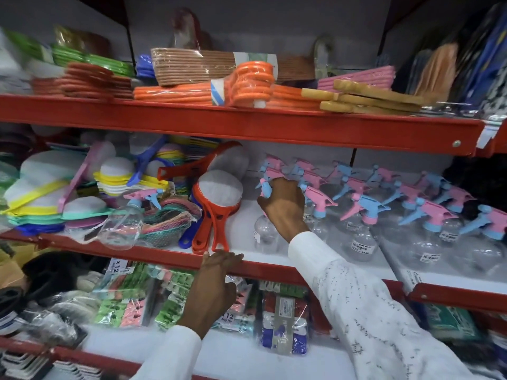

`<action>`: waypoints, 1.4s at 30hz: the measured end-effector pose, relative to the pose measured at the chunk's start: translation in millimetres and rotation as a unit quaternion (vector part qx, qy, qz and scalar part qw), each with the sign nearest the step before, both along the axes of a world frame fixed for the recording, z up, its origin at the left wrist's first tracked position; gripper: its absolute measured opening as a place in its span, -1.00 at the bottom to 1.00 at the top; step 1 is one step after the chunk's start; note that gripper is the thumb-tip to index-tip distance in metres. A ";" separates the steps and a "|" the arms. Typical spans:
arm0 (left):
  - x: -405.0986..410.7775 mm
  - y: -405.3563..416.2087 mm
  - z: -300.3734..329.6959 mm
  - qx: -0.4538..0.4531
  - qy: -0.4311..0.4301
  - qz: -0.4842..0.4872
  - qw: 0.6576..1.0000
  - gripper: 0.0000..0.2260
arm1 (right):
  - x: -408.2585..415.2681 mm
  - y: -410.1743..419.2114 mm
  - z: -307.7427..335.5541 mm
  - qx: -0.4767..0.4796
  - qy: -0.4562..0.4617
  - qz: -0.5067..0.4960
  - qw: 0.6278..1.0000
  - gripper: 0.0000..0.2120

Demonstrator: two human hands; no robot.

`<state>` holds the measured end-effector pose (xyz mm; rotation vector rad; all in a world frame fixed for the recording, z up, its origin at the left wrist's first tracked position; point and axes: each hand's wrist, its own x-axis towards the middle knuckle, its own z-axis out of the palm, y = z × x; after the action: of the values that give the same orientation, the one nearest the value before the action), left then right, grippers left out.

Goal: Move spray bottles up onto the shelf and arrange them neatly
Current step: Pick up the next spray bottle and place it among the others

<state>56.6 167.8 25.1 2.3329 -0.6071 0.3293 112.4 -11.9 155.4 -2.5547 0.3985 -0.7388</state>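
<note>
Several clear spray bottles (362,234) with pink and blue trigger heads stand in rows on the right half of the middle shelf (260,266). My right hand (284,208) is closed around the neck of the leftmost front bottle (264,233), which stands on the shelf. One more spray bottle (122,223) lies tilted on the left, on top of netted goods. My left hand (216,281) rests on the red front edge of the middle shelf, fingers curled over it, holding no bottle.
Red-handled sieves (216,207) and stacked coloured strainers (52,193) fill the middle shelf's left half. Orange and tan handled goods (219,89) lie on the upper shelf. Packets of clips (285,322) sit on the lower shelf.
</note>
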 end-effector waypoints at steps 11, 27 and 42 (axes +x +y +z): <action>3.2 1.8 -5.4 -0.003 -0.014 -0.001 1.000 -0.36 | -44.8 0.4 -31.9 0.011 -0.233 -0.013 0.972 -0.49; 1.0 -0.4 -4.7 -0.015 -0.004 0.001 1.000 -0.35 | -18.4 20.5 -74.1 0.227 -0.213 -0.116 0.943 -0.52; 2.5 -2.2 -3.6 -0.013 0.004 -0.001 1.000 -0.37 | -25.3 12.6 -67.1 0.261 -0.197 -0.065 0.943 -0.62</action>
<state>59.0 165.7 21.5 2.3079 -0.5975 0.3241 87.1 0.7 88.2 -1.8487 0.5441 -1.0121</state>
